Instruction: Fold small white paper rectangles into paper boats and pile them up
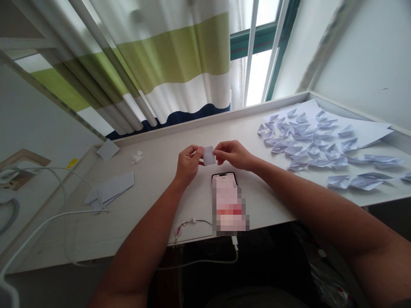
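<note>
Between my two hands, just above the white desk, is a small folded piece of white paper (pixel 209 155). My left hand (pixel 189 163) pinches its left edge, thumb in front and fingers partly behind. At the right edge, the thumb and fingertips of my right hand (pixel 231 154) are closed on the same paper. A phone (pixel 224 192) lies just below my hands, its screen lit and partly blurred out. Many folded paper boats (pixel 308 137) are spread over the right side of the desk.
Flat white sheets (pixel 362 128) lie under and behind the boats. On the left are a paper stack (pixel 112 190), a square sheet (pixel 108 149), a crumpled tissue (pixel 137 157) and a white cable (pixel 54 216). A beaded strap (pixel 183 226) and charging plug (pixel 234 241) sit by the phone. A curtain (pixel 180 55) hangs behind.
</note>
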Tool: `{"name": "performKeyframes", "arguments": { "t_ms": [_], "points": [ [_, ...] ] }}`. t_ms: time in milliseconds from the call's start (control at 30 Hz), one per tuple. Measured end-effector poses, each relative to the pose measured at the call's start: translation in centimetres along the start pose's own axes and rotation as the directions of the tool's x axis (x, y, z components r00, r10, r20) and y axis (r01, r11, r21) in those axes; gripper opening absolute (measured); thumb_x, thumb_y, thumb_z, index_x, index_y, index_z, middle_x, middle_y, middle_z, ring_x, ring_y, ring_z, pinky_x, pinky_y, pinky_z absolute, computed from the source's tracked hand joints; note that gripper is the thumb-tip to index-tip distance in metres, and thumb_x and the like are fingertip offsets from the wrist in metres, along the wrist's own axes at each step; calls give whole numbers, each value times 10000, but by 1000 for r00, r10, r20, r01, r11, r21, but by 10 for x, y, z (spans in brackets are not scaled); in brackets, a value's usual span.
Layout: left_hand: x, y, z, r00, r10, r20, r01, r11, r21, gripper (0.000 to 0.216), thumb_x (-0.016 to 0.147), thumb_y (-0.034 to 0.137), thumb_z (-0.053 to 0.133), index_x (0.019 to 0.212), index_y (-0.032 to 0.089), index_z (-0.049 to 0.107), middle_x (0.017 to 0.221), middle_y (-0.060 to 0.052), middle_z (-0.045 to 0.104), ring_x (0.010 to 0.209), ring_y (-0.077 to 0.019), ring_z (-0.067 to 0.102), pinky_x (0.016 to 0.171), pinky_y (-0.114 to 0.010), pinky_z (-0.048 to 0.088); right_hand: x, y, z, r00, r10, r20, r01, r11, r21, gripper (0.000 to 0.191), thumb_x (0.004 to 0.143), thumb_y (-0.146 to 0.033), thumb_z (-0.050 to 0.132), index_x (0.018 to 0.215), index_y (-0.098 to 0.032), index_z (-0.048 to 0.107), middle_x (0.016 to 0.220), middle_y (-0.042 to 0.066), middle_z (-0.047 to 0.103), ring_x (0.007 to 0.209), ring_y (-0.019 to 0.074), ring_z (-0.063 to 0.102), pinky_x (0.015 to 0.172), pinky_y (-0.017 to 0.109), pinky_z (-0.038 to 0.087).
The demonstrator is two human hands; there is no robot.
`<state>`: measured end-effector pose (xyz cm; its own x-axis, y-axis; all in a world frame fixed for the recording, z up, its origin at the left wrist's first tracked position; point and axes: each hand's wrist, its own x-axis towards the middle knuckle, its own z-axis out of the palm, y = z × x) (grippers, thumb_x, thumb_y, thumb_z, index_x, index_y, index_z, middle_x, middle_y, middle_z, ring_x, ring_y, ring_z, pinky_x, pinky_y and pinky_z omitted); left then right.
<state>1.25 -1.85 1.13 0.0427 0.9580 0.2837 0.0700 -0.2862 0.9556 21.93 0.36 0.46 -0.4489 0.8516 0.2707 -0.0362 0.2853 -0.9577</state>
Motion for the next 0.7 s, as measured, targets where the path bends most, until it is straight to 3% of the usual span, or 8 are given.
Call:
{"name": "performKeyframes", "arguments": {
  "t_ms": [133,233,300,400,467,700],
  "points": [
    [-2,0,1,985,-104,135,107,994,-16,532,821,663,843,945,160,721,773,-30,728,657,-180,736,558,-282,610,2,6,-2,999,-3,-33,4,1000,6,402,907,-541,831,872,-157,720,734,38,727,649,151,700,631,298,596],
    [-3,2,2,979,-112,168,117,993,-20,549,771,655,894,872,142,725,748,-54,744,648,-195,750,571,-285,605,2,8,-2,999,-20,-43,19,1000,-14,348,933,-496,802,918,-162,705,775,23,708,651,143,697,618,294,601],
    [-3,3,1,982,-107,154,114,993,-32,537,758,640,912,836,140,730,725,-55,741,643,-194,748,580,-287,604,0,6,-3,998,-57,-29,56,998,-29,320,919,-432,823,1083,-178,718,944,40,732,718,151,721,643,307,631],
    [-2,5,0,985,-119,125,127,990,-56,497,747,595,935,802,141,739,714,-46,735,632,-172,724,602,-291,614,-2,2,-5,989,-130,68,135,988,-73,555,855,-340,881,1370,-253,691,1333,95,687,932,193,748,753,354,685],
    [-1,4,-1,984,-139,110,148,986,-74,486,729,578,947,769,143,733,721,-41,730,620,-154,698,597,-289,613,-3,1,-6,979,-156,130,171,979,-110,608,847,-313,885,1424,-283,697,1440,108,633,1040,220,731,804,375,694],
    [0,3,-3,977,-174,128,187,977,-99,454,688,554,959,788,150,777,742,-25,694,687,-149,662,602,-284,623,-1,5,-8,965,-207,161,231,961,-153,313,905,-361,856,1190,-236,825,1195,92,703,1067,240,712,821,381,657]
  ]
}}
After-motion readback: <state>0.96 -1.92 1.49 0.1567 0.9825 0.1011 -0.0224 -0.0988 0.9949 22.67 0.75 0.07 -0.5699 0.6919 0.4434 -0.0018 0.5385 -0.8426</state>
